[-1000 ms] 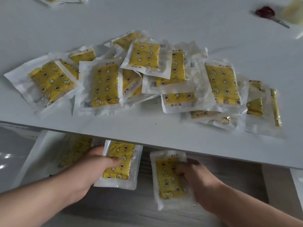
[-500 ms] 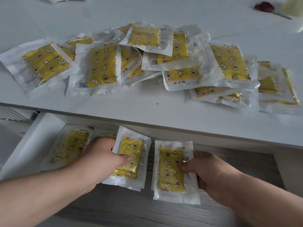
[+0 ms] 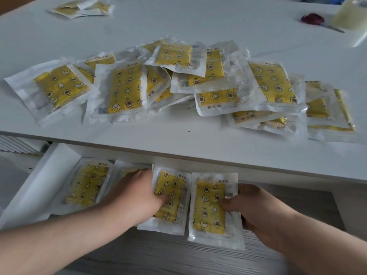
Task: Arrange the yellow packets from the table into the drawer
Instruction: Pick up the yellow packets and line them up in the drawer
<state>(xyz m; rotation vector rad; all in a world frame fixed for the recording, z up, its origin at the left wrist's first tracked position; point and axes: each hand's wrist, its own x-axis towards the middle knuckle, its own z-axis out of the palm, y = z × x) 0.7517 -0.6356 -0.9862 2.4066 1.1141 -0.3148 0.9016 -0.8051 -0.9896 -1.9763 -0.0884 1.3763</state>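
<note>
Early: left hand [image 3: 137, 195] grips left packet [image 3: 171, 197], right hand [image 3: 256, 207] grips right packet [image 3: 210, 207], over drawer [image 3: 49, 167] at 6 o'clock; pile [image 3: 178, 82] on surface [image 3: 178, 139] at 12 unsorted

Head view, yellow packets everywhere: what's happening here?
A person is stocking the open white drawer. The left hand grips one clear-wrapped yellow star-patterned packet, the right hand a second packet, side by side below the white table edge. A third packet already lies flat at the drawer's left; a loose pile waits on the table.

head view | looks forward-down | close | table [image 3: 178, 139], open drawer [image 3: 47, 175]
</note>
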